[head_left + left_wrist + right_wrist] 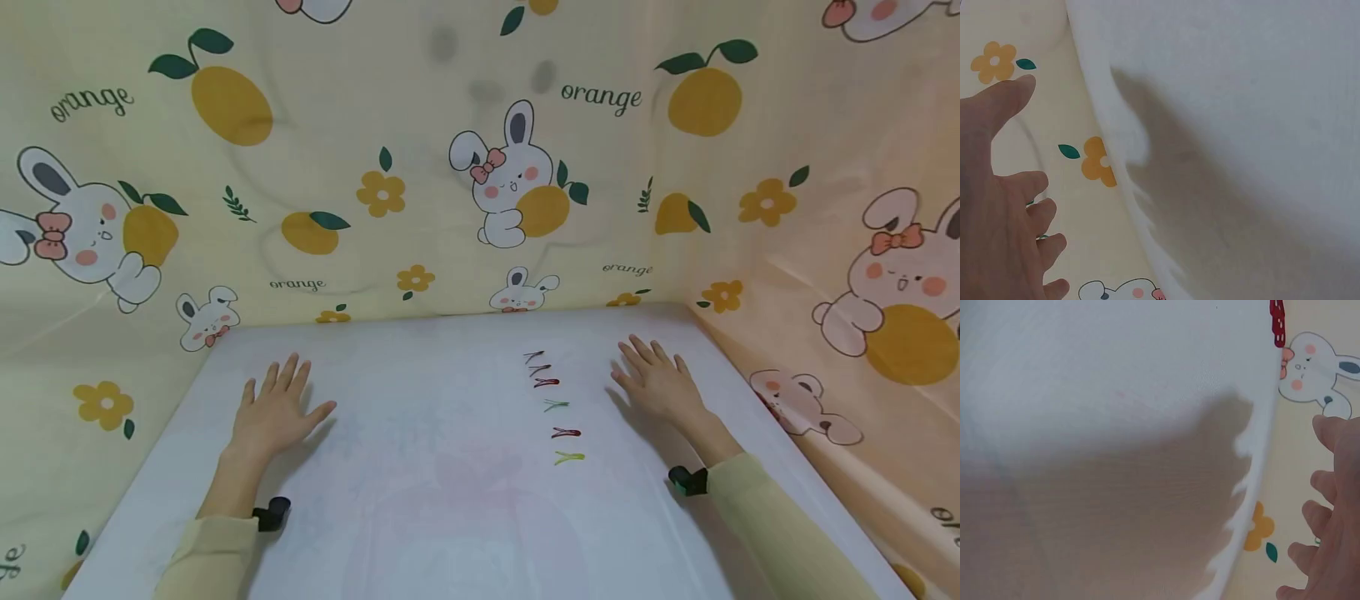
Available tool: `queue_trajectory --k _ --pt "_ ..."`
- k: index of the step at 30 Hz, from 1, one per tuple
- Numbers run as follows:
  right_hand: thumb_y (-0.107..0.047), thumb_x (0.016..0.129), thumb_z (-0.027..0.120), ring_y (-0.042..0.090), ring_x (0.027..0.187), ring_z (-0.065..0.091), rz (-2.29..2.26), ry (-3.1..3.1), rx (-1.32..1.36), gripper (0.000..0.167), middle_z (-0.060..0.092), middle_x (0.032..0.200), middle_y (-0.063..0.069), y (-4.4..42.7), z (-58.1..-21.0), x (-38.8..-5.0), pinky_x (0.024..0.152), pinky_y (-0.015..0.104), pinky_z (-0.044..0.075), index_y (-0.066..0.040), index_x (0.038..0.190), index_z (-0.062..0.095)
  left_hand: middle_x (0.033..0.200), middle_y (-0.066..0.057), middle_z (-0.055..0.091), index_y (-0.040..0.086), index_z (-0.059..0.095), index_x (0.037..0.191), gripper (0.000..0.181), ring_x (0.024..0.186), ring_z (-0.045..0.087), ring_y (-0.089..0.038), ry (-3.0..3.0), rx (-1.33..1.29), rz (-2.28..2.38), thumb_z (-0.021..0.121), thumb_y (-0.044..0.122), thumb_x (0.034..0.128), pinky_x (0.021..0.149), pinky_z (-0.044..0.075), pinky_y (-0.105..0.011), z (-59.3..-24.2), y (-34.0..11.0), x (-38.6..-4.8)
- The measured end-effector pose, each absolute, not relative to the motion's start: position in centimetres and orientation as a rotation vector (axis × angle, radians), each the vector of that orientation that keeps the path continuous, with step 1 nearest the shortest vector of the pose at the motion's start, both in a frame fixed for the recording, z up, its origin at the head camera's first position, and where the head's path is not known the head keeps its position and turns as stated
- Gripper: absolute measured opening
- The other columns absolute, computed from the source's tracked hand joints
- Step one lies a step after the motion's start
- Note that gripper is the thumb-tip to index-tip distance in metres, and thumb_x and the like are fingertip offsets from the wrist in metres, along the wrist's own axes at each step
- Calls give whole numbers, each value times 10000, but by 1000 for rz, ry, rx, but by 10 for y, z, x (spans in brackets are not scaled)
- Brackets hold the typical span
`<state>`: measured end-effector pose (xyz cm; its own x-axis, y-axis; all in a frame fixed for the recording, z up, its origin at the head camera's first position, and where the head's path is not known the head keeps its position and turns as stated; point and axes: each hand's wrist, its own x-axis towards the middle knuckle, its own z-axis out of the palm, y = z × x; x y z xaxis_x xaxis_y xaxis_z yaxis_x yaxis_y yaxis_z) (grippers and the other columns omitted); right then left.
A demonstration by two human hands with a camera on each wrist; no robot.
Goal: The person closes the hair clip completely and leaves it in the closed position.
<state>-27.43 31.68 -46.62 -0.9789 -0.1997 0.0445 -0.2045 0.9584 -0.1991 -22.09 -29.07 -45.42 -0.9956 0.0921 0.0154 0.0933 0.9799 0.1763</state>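
Observation:
My left hand (273,421) hovers over the left part of the white table, fingers spread and holding nothing. Over the right part, my right hand (663,387) is also spread, its shadow falling on the surface. Between them, nearer the right hand, several small snap hair clips lie in a column, splayed in a Y: a yellow-green clip (576,457), a red clip (572,433), a green clip (561,405), another red clip (551,382) and two dark ones farther back. Neither hand touches them. In the right wrist view a red clip (1278,325) shows at the top.
The white tabletop (420,400) spreads between the hands. A cream curtain (420,100) printed with rabbits and oranges rises behind the table and along both sides. Each wrist wears a small black camera, one of them the left camera (272,514).

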Motion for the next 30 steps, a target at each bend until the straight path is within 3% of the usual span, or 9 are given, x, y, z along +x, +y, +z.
queue_trajectory --k 21,30 --pt "-498 1083 469 529 1517 207 409 -2989 383 707 244 1690 204 313 -459 -259 1182 736 125 -46 1611 341 1700 -240 169 -12 264 1620 926 1542 152 -503 -3033 -290 -249 542 617 1000 1200 88 -718 -446 -265 -210" --pt "-366 1069 570 507 1488 296 491 -2879 410 617 355 1645 205 307 -458 -248 1182 688 215 -45 1574 420 1697 -202 223 26 310 1619 877 1549 199 -460 -2975 -400 -240 573 587 999 1210 135 -692 -444 -241 -206"
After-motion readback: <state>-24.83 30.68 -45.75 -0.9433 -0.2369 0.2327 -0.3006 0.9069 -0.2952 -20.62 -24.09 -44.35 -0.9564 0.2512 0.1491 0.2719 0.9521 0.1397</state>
